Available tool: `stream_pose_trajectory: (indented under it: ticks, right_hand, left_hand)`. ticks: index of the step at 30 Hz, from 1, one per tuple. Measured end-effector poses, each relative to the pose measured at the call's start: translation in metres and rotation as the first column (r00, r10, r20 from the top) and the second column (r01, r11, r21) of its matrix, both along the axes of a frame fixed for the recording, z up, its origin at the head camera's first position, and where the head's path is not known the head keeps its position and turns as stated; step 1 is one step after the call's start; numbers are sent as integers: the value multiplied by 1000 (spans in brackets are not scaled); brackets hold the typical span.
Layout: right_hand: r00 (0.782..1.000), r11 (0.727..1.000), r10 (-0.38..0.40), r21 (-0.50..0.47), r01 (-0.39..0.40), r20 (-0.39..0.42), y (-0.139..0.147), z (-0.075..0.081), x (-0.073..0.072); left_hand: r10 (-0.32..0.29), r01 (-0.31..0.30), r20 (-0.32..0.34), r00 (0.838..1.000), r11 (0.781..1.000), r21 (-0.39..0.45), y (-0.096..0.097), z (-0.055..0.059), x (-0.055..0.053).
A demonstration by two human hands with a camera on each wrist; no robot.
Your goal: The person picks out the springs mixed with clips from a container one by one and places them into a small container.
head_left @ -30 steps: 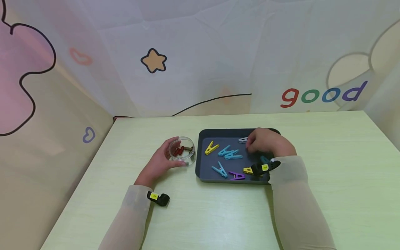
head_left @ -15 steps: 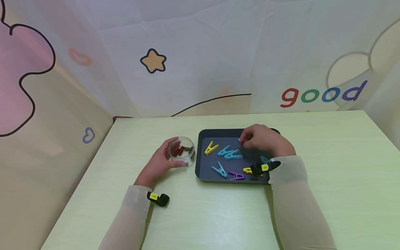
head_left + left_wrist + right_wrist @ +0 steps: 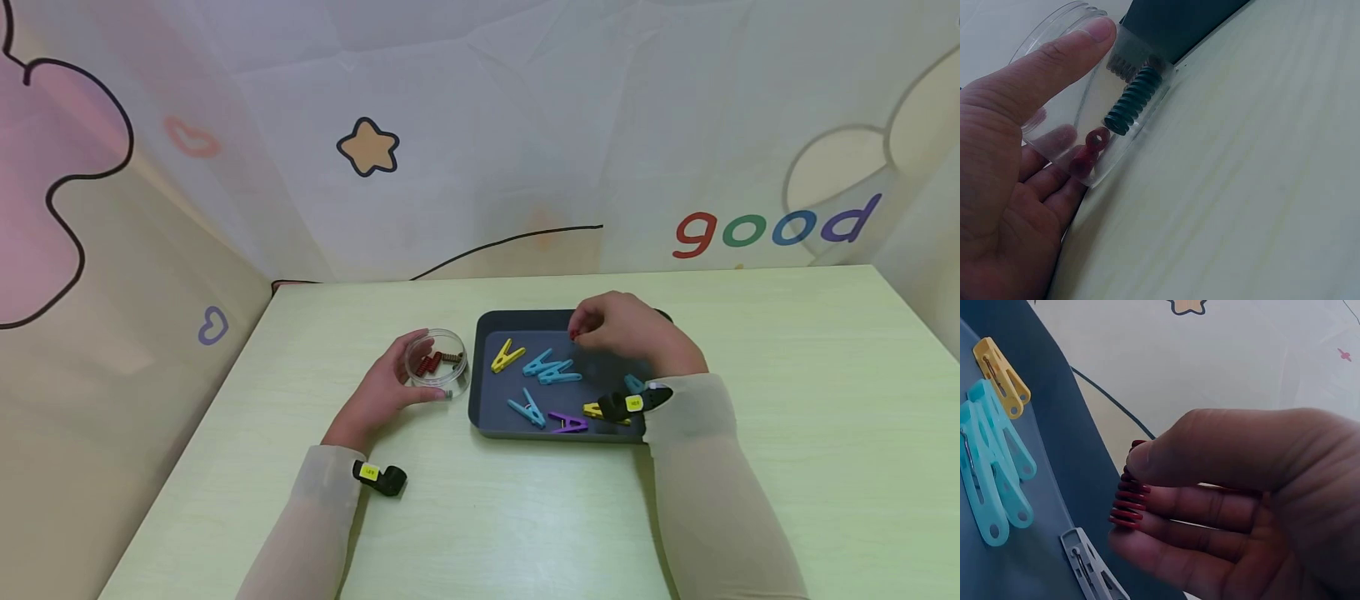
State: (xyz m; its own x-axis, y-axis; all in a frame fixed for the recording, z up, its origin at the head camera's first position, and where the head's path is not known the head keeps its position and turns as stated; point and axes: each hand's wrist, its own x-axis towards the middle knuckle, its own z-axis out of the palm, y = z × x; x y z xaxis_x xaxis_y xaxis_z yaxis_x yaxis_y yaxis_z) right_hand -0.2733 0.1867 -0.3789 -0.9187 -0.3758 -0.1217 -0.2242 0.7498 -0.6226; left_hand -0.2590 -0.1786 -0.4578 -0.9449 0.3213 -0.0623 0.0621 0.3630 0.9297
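My left hand (image 3: 386, 383) grips a clear round jar (image 3: 462, 382) beside the tray, thumb on the near side. Red springs (image 3: 430, 362), a green spring (image 3: 1134, 102) and a brownish spring (image 3: 452, 357) lie inside it. My right hand (image 3: 630, 332) is over the back of the dark grey tray (image 3: 502, 322). Between its thumb and fingers it pinches a red coil spring (image 3: 1127, 503), plain in the right wrist view. A grey clothespin (image 3: 1090, 565) lies below that hand, hidden in the head view.
Several clothespins lie in the tray: yellow (image 3: 507, 356), light blue (image 3: 559, 372) and purple (image 3: 567, 422). Another yellow one (image 3: 592, 410) is partly behind the right wrist camera. The pale wooden table (image 3: 480, 517) reaches a printed backdrop (image 3: 480, 167).
My right hand has shifted left and a little away from me over the tray; the red spring has come into view at its fingertips. The left hand and jar have stayed put.
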Motion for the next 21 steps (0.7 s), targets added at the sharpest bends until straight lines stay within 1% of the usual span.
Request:
stream_pose_trajectory:
  ticks: [11, 21]
  right_hand:
    - [998, 999, 22, -24, -23, -60, -8, 5, 2]
    - [997, 998, 27, -52, -31, -70, -19, 11, 7]
  left_hand:
    - [2, -2, -9, 1000, 1000, -7, 0, 0, 1]
    - [1, -1, -6, 1000, 1000, -10, 0, 1, 1]
